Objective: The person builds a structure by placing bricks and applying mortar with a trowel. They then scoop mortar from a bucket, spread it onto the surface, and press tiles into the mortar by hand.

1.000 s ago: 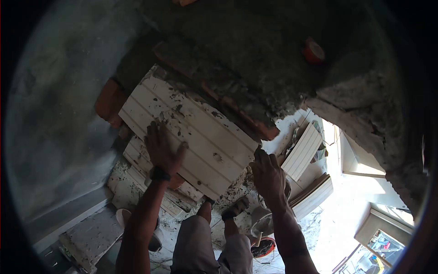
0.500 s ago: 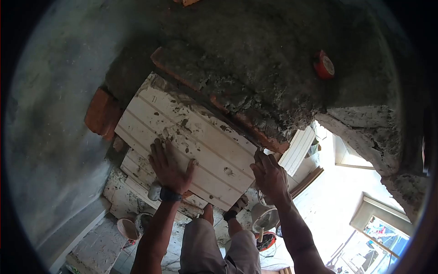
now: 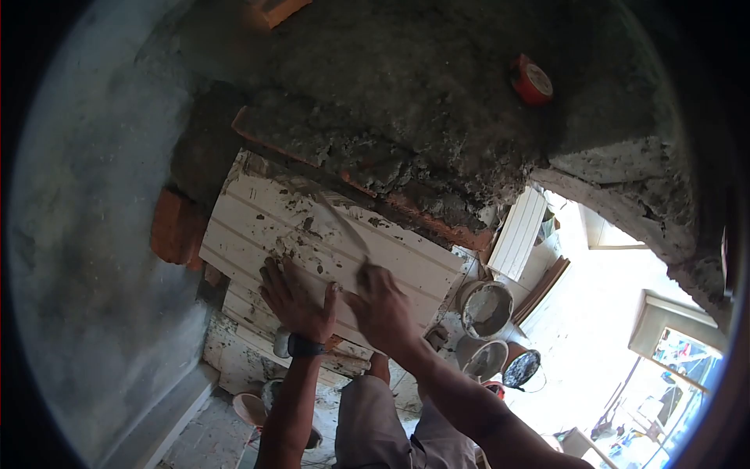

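My left hand point(image 3: 301, 306) lies flat with fingers spread on a white grooved board point(image 3: 406, 277) spotted with mortar. Just right of it, my right hand point(image 3: 385, 309) is closed round a trowel point(image 3: 344, 225), whose thin blade is blurred and reaches up across the board. Wet mortar point(image 3: 422, 176) lies along a row of bricks point(image 3: 437, 221) beyond the board's upper edge; a narrow dark gap runs between them.
A red tape measure point(image 3: 533, 80) rests on the dark surface above. One brick point(image 3: 176, 228) stands by the left wall, another brick point(image 3: 280, 11) at the top. Several buckets point(image 3: 486, 309) stand on the floor below right. A white panel point(image 3: 517, 234) leans nearby.
My right hand has moved left from the board's right edge to its middle, with the trowel now over the board. My left hand stays on the board. The view has shifted slightly.
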The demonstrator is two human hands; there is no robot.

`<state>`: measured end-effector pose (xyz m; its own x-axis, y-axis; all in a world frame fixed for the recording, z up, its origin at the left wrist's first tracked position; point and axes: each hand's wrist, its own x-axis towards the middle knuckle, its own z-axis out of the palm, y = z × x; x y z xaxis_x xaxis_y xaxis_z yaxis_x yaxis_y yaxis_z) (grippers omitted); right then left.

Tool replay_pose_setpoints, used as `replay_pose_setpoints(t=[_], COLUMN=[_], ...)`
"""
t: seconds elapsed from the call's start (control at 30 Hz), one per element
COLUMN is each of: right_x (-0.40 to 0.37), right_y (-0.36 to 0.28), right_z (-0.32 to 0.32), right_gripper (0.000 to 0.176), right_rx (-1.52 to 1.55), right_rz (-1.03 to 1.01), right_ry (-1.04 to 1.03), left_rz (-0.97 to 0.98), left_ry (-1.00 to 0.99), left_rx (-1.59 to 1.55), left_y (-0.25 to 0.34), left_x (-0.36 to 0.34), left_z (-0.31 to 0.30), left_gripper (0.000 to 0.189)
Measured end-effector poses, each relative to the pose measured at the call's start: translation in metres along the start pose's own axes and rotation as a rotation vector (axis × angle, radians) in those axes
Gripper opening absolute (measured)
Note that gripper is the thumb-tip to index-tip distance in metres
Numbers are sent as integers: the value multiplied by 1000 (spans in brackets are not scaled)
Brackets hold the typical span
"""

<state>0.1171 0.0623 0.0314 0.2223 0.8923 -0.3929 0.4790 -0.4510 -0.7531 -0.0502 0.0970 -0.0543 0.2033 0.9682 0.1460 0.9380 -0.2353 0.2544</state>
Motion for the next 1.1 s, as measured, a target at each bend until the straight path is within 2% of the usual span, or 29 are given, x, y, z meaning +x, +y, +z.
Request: replay_pose_setpoints(t=[0.13, 0.2, 0.27, 0.33, 0.4, 0.47, 0.53, 0.63, 0.77, 0.87, 0.93, 1.1], right_x=[40, 44, 40, 19, -4, -29, -52, -78, -94, -91, -81, -90], right_y=[-42, -42, -35, -21, 4, 31, 44, 56, 66, 66, 62, 83], right_z=[33, 47, 50, 39, 27, 10, -15, -43, -57, -61, -67, -76], right_gripper=[45, 45, 45, 47, 47, 46, 44, 46, 46, 47, 44, 44], right_rx=[200, 258, 308, 352, 242, 270, 239, 286, 212, 179, 126, 147], right_rz=[38, 27, 14, -7, -52, 24, 151, 236, 239, 145, 76, 105], right_ry=[35, 59, 83, 106, 162, 177, 161, 127, 177, 178, 81, 124], left_rz=[7, 32, -34, -5, 23, -41, -47, -51, -33, -19, -16, -9], left_ry=[-56, -84, -79, -69, -56, -45, -67, -88, -73, -65, -65, -51], left_rx=[103, 183, 138, 91, 48, 29, 25, 24, 41, 65, 78, 87], left_y=[-5, -7, -9, -7, -4, 3, 4, 4, 4, 2, 2, 4], left_x=[-1, -3, -3, -5, -3, 0, 1, 1, 0, -1, -1, -1], left_z=[9, 13, 18, 11, 3, 0, -2, -2, -1, 2, 3, 3], left_gripper=[102, 104, 107, 106, 105, 100, 100, 100, 98, 98, 98, 97])
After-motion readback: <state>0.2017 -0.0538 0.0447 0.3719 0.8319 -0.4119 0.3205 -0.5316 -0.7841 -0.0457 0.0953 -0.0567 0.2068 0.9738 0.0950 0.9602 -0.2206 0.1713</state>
